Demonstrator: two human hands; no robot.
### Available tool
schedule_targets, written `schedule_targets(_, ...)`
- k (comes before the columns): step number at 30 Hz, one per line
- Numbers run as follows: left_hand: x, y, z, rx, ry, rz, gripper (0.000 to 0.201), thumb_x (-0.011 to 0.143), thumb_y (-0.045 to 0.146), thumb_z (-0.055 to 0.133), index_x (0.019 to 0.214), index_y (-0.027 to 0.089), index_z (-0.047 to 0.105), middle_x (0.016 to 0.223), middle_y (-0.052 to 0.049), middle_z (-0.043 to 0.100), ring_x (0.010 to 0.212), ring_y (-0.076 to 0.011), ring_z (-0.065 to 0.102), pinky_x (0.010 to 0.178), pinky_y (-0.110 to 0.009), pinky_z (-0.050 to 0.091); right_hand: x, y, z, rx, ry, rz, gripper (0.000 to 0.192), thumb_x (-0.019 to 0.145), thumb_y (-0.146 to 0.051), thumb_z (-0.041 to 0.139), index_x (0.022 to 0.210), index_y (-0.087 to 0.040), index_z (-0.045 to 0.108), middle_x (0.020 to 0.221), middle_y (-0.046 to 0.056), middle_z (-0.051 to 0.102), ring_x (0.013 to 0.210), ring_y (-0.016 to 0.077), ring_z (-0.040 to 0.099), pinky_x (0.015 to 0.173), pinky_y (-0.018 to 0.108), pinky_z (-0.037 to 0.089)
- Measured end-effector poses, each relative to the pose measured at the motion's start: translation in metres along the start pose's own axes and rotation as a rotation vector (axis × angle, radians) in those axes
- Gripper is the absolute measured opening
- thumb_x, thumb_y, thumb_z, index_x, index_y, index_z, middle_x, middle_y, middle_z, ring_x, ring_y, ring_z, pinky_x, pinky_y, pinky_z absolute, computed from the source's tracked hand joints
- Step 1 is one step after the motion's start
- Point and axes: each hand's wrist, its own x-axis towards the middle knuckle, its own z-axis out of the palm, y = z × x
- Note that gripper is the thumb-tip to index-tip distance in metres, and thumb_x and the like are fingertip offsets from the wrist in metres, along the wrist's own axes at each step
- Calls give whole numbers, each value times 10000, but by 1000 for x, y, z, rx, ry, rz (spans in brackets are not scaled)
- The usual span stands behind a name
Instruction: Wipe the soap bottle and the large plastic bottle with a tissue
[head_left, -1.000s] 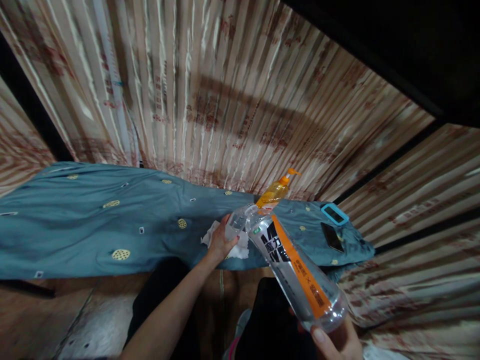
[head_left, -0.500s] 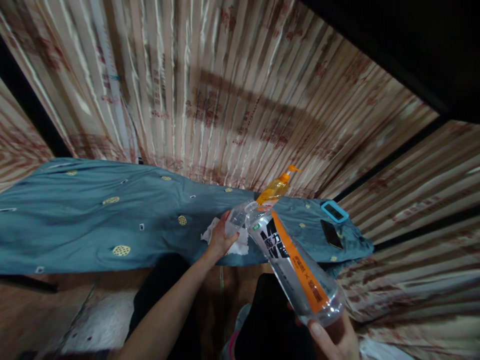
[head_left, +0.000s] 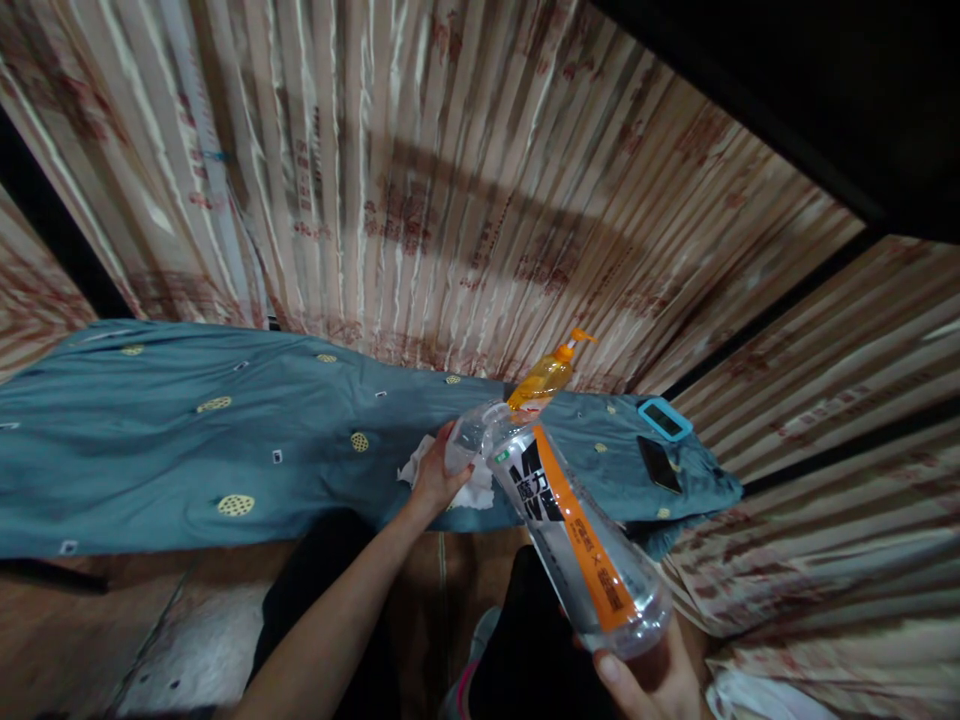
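Currently: drink bottle (head_left: 577, 540) tilted, neck over small clear cup (head_left: 463, 447) | right hand (head_left: 660, 685) grasping bottle base; left hand (head_left: 435, 478) grasping cup above white tissue (head_left: 472, 490) on blue-clothed surface (head_left: 187, 440) | raise base gradually, hold cup level, keep neck centred over rim.

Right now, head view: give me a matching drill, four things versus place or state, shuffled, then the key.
Things:
1. clear bottle with orange label
2. orange pump bottle
3. white tissue
4. blue-cased device

Place or state:
A. crumpled on the blue cloth, under the left hand
B. flat near the cloth's right end, beside a dark phone
C. tilted, base gripped by the right hand
D. standing at the cloth's far edge by the curtain

Pairs: 1-C, 2-D, 3-A, 4-B
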Motion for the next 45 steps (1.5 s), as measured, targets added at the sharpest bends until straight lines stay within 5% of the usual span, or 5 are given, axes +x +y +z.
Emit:
schedule_targets(4, 0, 1, -1, 6, 6, -25, 702, 696, 262, 662, 1349, 188, 416, 1314, -117, 614, 1224, -297, 585, 1058, -461, 454, 0, 1, 1, 30, -17, 4, 1081, 488, -582, 877, 1391, -212, 412, 1255, 140, 654, 969, 289, 701, 680, 290, 566)
schedule_targets(9, -1, 3, -2, 8, 7, -47, 704, 699, 257, 661, 1355, 196, 411, 1311, -107, 617, 1214, -286, 591, 1048, -454, 462, 4, 4, 2, 77, -27, 0, 903, 532, -564, 865, 1292, -222, 518, 1238, 96, 665, 1163, 295, 624, 920, 299, 509)
schedule_targets(20, -3, 8, -2, -13, 15, -107, 675, 716, 291, 664, 1334, 195, 410, 1243, -84, 648, 1136, -258, 628, 994, -421, 498, 18, 17, -5, 199, -46, 83, 873, 603, -479, 830, 1335, -178, 462, 852, 52, 755, 660, 226, 699, 652, 341, 572)
schedule_targets(32, -3, 5, -1, -51, 33, -73, 654, 725, 282, 667, 1323, 204, 413, 1266, -94, 635, 1177, -252, 604, 1041, -416, 464, 23, 14, -1, 315, -103, 67, 539, 687, -399, 802, 1161, -223, 615, 981, 55, 769, 799, 228, 738, 709, 314, 558)
schedule_targets(45, -3, 8, -1, -57, 29, -80, 652, 716, 284, 672, 1314, 207, 425, 1237, -97, 641, 1150, -262, 614, 1040, -458, 462, 17, 6, 0, 200, -24, 71, 817, 611, -438, 834, 1315, -203, 493, 878, 22, 763, 695, 194, 711, 738, 305, 533)
